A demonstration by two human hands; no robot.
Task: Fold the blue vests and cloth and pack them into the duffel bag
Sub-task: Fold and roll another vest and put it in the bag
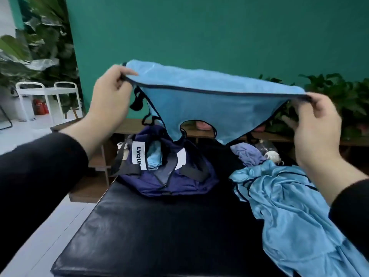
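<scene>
Both hands, left (111, 92) and right (317, 120), hold a blue vest (209, 108) up over the worktop (159, 226), fingers pinching its corners. Some blue fabric already sits in the open duffel bag (165, 170); a crumpled pile (289, 206) looks still unfolded.

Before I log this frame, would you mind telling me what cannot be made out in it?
Head view:
- Duffel bag: the inside is mostly hidden by its own flaps; only a bit of blue fabric shows, count unclear.
- Bag label: lettering cut off by a strap.
- Pile of blue vests: crumpled and cut by the right and bottom edges; number unclear.
- Things behind the held vest, pinched by the left hand and right hand.
</scene>
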